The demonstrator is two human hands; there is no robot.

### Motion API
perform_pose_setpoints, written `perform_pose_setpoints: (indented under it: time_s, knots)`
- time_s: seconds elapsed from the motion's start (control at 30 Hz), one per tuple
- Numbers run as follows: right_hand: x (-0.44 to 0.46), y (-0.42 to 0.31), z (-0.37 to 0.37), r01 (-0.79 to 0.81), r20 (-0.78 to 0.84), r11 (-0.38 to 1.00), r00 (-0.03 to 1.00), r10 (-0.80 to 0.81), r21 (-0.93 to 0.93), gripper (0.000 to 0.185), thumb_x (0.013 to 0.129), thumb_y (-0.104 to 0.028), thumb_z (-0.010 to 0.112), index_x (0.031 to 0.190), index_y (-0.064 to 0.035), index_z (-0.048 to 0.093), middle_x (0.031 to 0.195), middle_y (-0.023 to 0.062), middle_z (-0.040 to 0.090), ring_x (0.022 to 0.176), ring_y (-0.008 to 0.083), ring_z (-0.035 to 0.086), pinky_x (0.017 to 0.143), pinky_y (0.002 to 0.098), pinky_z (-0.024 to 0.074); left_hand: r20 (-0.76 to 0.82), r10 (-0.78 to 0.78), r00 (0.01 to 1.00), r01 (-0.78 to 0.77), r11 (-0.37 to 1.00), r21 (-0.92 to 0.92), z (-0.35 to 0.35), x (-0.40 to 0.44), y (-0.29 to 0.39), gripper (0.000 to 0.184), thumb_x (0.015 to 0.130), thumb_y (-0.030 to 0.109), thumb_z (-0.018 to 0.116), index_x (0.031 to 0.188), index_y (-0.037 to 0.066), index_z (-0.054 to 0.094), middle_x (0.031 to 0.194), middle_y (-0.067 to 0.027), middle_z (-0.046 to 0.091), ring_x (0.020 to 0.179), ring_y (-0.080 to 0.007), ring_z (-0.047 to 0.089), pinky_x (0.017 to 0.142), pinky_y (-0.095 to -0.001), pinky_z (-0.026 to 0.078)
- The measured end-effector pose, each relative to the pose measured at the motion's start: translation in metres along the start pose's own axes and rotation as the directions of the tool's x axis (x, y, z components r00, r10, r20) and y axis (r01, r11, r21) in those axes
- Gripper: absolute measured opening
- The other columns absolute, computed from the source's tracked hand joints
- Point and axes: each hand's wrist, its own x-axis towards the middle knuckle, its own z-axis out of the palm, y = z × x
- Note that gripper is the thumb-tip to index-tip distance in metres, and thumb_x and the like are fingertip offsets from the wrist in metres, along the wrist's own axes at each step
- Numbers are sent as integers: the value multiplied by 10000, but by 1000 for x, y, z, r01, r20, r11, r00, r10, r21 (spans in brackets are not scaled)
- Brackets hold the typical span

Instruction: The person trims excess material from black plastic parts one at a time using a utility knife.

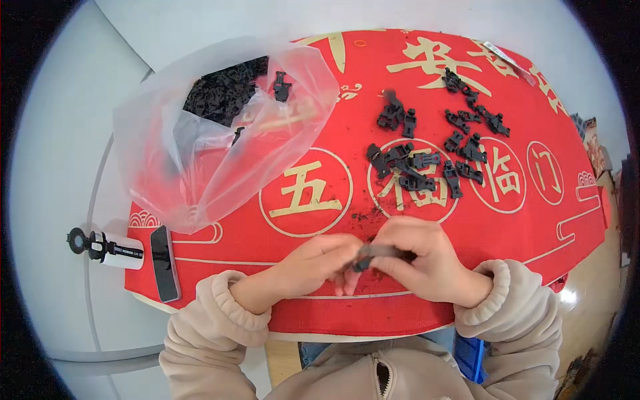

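Observation:
My left hand [323,261] is closed near the front of the red mat, its fingertips pinching a small black plastic part [362,264]. Against the same part, my right hand [427,253] is closed around a dark, narrow item [390,251], smeared by motion; its kind cannot be made out. Both hands meet just above the mat, the fingertips partly hiding what they hold. Black crumbs [363,217] lie beyond them. Farther off are several loose black plastic parts [423,160] in a scattered group, with more black parts [460,83] behind.
A clear plastic bag [200,180] at the left back holds a heap of black parts [223,93]. A phone [164,263] and a white bottle with a black lid [120,251] are at the left edge. The red mat [307,310] bears gold characters.

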Motion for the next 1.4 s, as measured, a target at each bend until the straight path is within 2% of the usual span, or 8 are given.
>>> perform_pose_setpoints:
  time_s: [0.07, 0.17, 0.3, 0.67, 0.87, 1.07, 1.27, 1.4]
  knots:
    - [-1, -6, -3, -130, -67, 991, 989, 130, 10, 116, 793, 18, 666, 907, 2, 650, 704, 83, 527, 613, 164, 518, 537, 287, 394, -173, 122, 977, -156, 968, -197, 8, 0, -1, 307, 998, 254, 504, 1122, -14, 584, 876, -70, 601, 718, -99, 567, 639, -229, 470]
    - [0, -6, -5, -195, -105, 981, 976, 192, -19, 88, 801, -3, 654, 887, 7, 636, 700, 79, 528, 606, 149, 510, 536, 283, 394, -162, 524, 836, -500, 850, 168, 2, 7, -16, 336, 939, 128, 611, 1235, -9, 530, 957, -79, 595, 748, -91, 574, 646, -222, 471]
    - [0, -2, -1, -164, -19, 985, 986, 163, -52, 90, 823, -21, 633, 905, 14, 623, 704, 60, 538, 605, 126, 513, 536, 282, 397, -92, 539, 837, -427, 749, 507, 5, 0, -9, 229, 899, 63, 658, 1104, -29, 615, 896, -54, 606, 709, -90, 578, 650, -218, 478]
    - [4, -7, -17, -416, 239, 801, 908, 344, 429, 243, 882, 22, 562, 1114, 11, 636, 891, 9, 645, 779, 55, 570, 684, 237, 453, -155, 424, 892, -406, 904, 134, 0, -1, -13, 183, 960, 81, 568, 1077, -47, 627, 921, -71, 623, 782, -106, 617, 719, -244, 507]
    - [4, -4, -19, -461, 274, 732, 887, 371, 501, 174, 906, 2, 563, 1062, 17, 640, 875, 10, 647, 767, 52, 567, 665, 226, 439, -149, 382, 912, -359, 919, 161, 3, -2, -9, 183, 965, 74, 556, 1072, -50, 636, 922, -74, 620, 781, -106, 619, 712, -245, 509]
    - [3, -8, -21, -533, 261, 786, 844, 468, 314, 115, 899, -63, 632, 988, 10, 636, 798, -14, 612, 727, 35, 546, 612, 205, 411, -88, 402, 911, -366, 889, 275, 1, -2, -6, 175, 960, 63, 557, 1063, -52, 641, 909, -74, 623, 773, -115, 631, 707, -243, 511]
    - [4, -13, -14, -444, 82, 763, 882, 463, 470, 169, 894, -75, 634, 1044, 2, 652, 799, -26, 600, 672, 31, 511, 581, 202, 381, -137, 390, 910, -359, 910, 210, 1, 0, -10, 172, 961, 63, 558, 1060, -48, 644, 895, -67, 632, 772, -113, 633, 704, -246, 516]
    - [2, -10, -22, -551, 256, 678, 832, 493, 486, 225, 901, -90, 607, 1102, -6, 663, 790, -31, 607, 651, 20, 479, 565, 194, 362, -138, 364, 921, -340, 925, 167, 1, -1, -10, 167, 962, 59, 555, 1056, -44, 648, 903, -67, 642, 775, -112, 636, 713, -246, 522]
